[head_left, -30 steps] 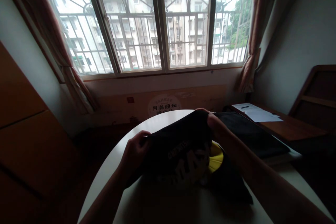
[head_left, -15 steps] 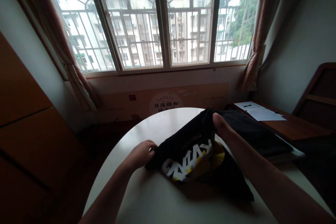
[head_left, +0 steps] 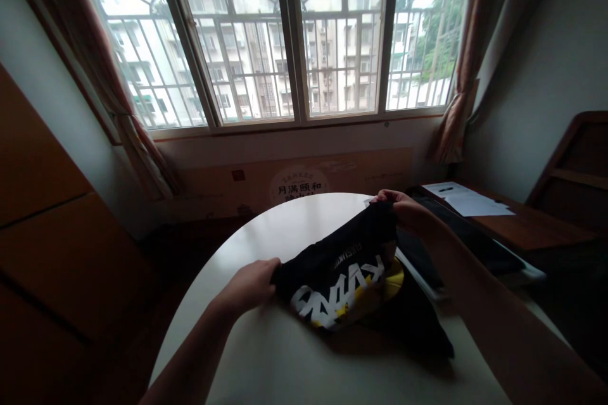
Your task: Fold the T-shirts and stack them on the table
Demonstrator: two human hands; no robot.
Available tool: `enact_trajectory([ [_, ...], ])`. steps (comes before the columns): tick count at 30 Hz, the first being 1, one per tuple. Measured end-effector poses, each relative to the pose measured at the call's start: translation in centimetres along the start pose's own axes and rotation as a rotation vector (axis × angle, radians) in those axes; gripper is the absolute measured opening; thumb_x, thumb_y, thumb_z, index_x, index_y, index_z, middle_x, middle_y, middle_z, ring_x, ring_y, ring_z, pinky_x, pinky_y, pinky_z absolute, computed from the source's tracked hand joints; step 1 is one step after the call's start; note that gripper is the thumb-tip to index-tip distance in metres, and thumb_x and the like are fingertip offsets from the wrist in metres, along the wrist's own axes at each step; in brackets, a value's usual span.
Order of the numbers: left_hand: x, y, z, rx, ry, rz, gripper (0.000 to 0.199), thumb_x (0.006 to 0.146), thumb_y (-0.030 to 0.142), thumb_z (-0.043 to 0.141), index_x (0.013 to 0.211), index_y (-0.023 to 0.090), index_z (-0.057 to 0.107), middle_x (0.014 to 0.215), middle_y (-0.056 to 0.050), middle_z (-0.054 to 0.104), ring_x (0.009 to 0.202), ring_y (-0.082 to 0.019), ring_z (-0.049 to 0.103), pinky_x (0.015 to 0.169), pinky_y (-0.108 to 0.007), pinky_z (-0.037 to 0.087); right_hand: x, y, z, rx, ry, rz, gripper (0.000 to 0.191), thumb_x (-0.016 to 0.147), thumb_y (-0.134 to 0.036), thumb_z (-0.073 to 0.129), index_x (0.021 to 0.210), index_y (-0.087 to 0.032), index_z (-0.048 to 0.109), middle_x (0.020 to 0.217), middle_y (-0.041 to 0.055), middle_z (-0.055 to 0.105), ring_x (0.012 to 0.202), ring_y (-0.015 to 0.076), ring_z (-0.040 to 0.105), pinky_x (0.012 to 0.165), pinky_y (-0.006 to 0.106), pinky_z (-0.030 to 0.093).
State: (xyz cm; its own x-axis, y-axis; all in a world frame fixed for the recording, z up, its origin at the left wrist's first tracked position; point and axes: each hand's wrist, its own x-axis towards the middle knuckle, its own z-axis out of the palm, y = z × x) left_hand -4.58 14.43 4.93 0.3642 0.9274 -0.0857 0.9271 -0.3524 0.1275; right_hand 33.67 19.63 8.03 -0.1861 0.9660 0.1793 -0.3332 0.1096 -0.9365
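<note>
From my end I see one barred window across the far side, with two curtains drawn to its edges, and one round white bench in front of me. On the bench, right of its middle, is the cloth: black, creased and bunched, its upper edge pulled up into a slanting line and its lower right part spread into a dark point. Large white letters run across its front, a yellow patch shows at their right, and a smaller, dimmer line of text sits above them. I count one such cloth, plus one dark flat pile just beyond my right arm, and one side table bearing white papers

My two forearms reach in from the lower corners, spread wide. My left hand is clamped on the cloth's left corner, knuckles up; my right hand, held higher and farther out, grips its upper right corner
</note>
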Motion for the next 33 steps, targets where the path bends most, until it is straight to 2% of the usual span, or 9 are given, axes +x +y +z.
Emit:
enact_trajectory([
  [2, 0.3, -0.1, -0.3, -0.023, 0.124, -0.046, 0.022, 0.071, 0.015, 0.053, 0.088, 0.022, 0.064, 0.093, -0.007, 0.072, 0.089, -0.027, 0.066, 0.073, -0.033, 0.045, -0.2, -0.4, 0.0, -0.034, -0.032, 0.02, 0.037, 0.055, -0.014, 0.082, 0.066, -0.018, 0.046, 0.062, -0.0064, 0.055, 0.053, 0.006, 0.048, 0.049, 0.016, 0.036],
  [4, 0.6, 0.0, -0.7, -0.191, 0.393, -0.078, 0.019, 0.074, 0.016, 0.051, 0.088, 0.022, 0.063, 0.088, -0.006, 0.07, 0.085, -0.025, 0.066, 0.074, -0.034, 0.046, -0.2, -0.7, 0.4, -0.083, 0.023, 0.044, 0.033, 0.064, -0.029, 0.084, 0.071, -0.018, 0.054, 0.063, -0.0035, 0.059, 0.053, 0.0084, 0.052, 0.048, 0.018, 0.039],
  [7, 0.9, 0.6, -1.2, -0.725, 0.8, -0.043, 0.019, 0.078, 0.027, 0.055, 0.096, 0.022, 0.059, 0.081, -0.001, 0.065, 0.073, -0.02, 0.063, 0.068, -0.03, 0.049, -0.3, -0.8, 2.3, -0.101, 0.158, 0.043, 0.035, 0.076, -0.049, 0.076, 0.08, -0.017, 0.063, 0.069, 0.0019, 0.065, 0.056, 0.0132, 0.057, 0.05, 0.023, 0.045],
  [9, 0.9, 1.4, -1.1, -1.066, 0.874, 0.038, 0.022, 0.075, 0.032, 0.06, 0.095, 0.022, 0.059, 0.077, 0.002, 0.062, 0.066, -0.016, 0.059, 0.06, -0.026, 0.049, -0.7, -0.4, 4.5, -0.093, 0.158, 0.012, 0.039, 0.079, -0.055, 0.071, 0.077, -0.018, 0.06, 0.063, -0.0002, 0.06, 0.051, 0.0119, 0.052, 0.047, 0.022, 0.041],
  [16, 0.0, 5.1, 0.8, -1.527, 0.448, 0.119, 0.035, 0.083, 0.045, 0.06, 0.109, 0.022, 0.066, 0.1, -0.005, 0.07, 0.085, -0.02, 0.063, 0.066, -0.025, 0.048, -3.4, 2.3, 11.5, -0.366, -0.356, -0.103, 0.039, 0.089, -0.054, 0.064, 0.084, -0.016, 0.062, 0.072, -0.0017, 0.055, 0.062, 0.0085, 0.044, 0.054, 0.019, 0.036],
  [20, -0.4, 5.8, 1.3, -1.603, 0.234, 0.096, 0.057, 0.087, 0.05, 0.061, 0.14, 0.033, 0.051, 0.129, -0.006, 0.065, 0.103, -0.024, 0.063, 0.075, -0.029, 0.048, -4.2, 2.7, 12.4, -0.545, -0.613, -0.143, 0.021, 0.093, -0.031, 0.055, 0.103, -0.015, 0.066, 0.092, 0.0013, 0.063, 0.078, 0.0114, 0.053, 0.071, 0.022, 0.044],
  [23, -0.4, 5.7, 1.3, -1.553, 0.143, 0.209, 0.069, 0.08, 0.042, 0.071, 0.144, 0.034, 0.048, 0.134, -0.005, 0.062, 0.115, -0.027, 0.058, 0.088, -0.031, 0.046, -4.0, 2.9, 11.9, -0.708, -0.694, -0.121, 0.015, 0.087, -0.021, 0.056, 0.096, -0.014, 0.066, 0.083, -0.0005, 0.061, 0.074, 0.0112, 0.052, 0.066, 0.021, 0.042],
  [29, 0.3, 5.6, 1.4, -1.381, 0.207, 0.162, 0.021, 0.072, 0.032, 0.072, 0.085, 0.017, 0.066, 0.076, 0.0, 0.062, 0.072, -0.015, 0.053, 0.064, -0.025, 0.04, -4.2, 2.3, 11.7, -1.037, -0.768, -0.14, 0.029, 0.077, -0.004, 0.053, 0.097, -0.019, 0.069, 0.088, -0.0002, 0.068, 0.077, 0.0132, 0.058, 0.069, 0.021, 0.043],
  [33, 0.9, 4.8, 1.6, -1.39, 0.434, 0.093, 0.022, 0.072, 0.036, 0.069, 0.079, 0.017, 0.06, 0.068, 0.004, 0.054, 0.063, -0.011, 0.044, 0.057, -0.023, 0.034, -5.8, 0.0, 12.3, -1.208, -0.543, -0.299, 0.032, 0.083, -0.01, 0.057, 0.109, -0.021, 0.072, 0.1, 0.0046, 0.072, 0.087, 0.0159, 0.063, 0.078, 0.024, 0.044],
])
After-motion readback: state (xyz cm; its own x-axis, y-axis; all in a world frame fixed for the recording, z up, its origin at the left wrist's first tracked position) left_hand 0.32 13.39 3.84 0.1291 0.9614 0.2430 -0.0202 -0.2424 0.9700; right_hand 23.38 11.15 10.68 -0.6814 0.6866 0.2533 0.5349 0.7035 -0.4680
